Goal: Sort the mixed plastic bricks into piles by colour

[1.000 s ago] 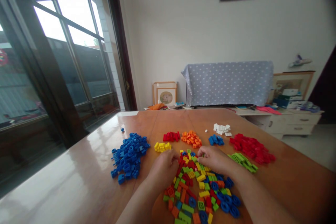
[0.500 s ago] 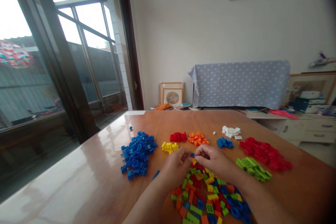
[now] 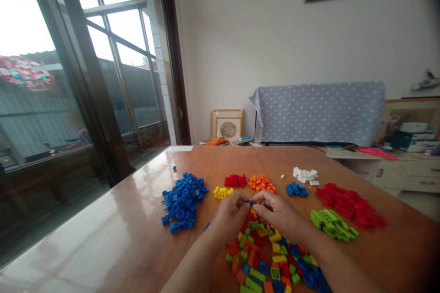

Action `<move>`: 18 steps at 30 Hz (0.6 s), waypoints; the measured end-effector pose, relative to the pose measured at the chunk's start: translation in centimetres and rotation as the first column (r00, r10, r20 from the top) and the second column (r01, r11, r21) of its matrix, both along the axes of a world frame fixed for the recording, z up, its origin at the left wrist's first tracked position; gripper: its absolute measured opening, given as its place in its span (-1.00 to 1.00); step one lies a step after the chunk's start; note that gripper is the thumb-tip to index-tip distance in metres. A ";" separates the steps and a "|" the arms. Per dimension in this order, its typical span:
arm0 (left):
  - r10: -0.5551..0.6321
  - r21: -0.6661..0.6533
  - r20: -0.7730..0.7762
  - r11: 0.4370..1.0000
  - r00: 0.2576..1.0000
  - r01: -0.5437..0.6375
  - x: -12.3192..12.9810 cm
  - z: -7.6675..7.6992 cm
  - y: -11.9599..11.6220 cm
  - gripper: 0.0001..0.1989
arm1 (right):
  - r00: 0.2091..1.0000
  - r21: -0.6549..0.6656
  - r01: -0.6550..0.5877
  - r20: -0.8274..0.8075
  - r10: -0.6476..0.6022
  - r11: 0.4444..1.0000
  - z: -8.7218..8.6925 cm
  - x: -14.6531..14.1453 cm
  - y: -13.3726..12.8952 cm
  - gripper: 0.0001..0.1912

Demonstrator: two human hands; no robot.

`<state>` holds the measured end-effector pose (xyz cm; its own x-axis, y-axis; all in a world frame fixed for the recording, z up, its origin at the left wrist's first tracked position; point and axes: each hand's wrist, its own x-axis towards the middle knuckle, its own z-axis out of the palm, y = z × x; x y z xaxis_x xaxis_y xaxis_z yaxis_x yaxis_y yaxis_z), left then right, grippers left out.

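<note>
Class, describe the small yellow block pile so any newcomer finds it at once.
On the glossy brown wooden table, find the big mound of blue plastic blocks at left. Just right of it, beyond the left hand, sits the small yellow plastic block pile, the only all-yellow one.

Small blue piece [image 3: 250,202], mostly covered, pinched near far end of multicolored bricks [image 3: 279,259], loose, jumbled, many touching.

Brick heap [image 3: 263,267] on table [image 3: 103,238], other piles [image 3: 185,199] left, behind, right.
</note>
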<state>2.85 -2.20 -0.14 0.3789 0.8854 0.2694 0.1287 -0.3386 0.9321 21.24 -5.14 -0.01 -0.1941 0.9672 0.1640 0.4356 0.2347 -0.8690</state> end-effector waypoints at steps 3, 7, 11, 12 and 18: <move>0.089 0.085 -0.003 0.992 0.996 -0.089 -0.9 -0.4 0.8 -0.85 | 0.989 0.099 0.058 0.133 -0.071 0.993 0.4 0.4 -0.1 -0.73; 0.277 0.159 0.030 0.947 0.960 -0.278 -2.0 -0.7 1.9 -0.80 | 0.963 0.198 0.093 0.231 -0.139 0.976 0.3 1.3 0.2 -0.71; 0.376 0.103 0.112 0.916 0.920 -0.387 -2.9 0.5 2.5 -0.75 | 0.947 0.273 0.120 0.258 -0.193 0.955 0.2 2.1 0.6 -0.71; 0.401 0.086 0.124 0.907 0.908 -0.413 -3.2 0.9 2.6 -0.74 | 0.943 0.284 0.128 0.263 -0.205 0.950 0.1 2.3 0.6 -0.71; 0.621 0.106 -0.072 0.783 0.780 -0.614 -8.4 2.8 2.6 -0.68 | 0.929 0.302 0.151 0.283 -0.240 0.941 0.2 2.7 0.6 -0.66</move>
<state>-5.52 0.41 2.70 -0.2146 0.9181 0.3332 0.4222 -0.2205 0.8793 23.95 -4.59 0.19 -0.0901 0.9180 0.3862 0.7346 0.3231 -0.5966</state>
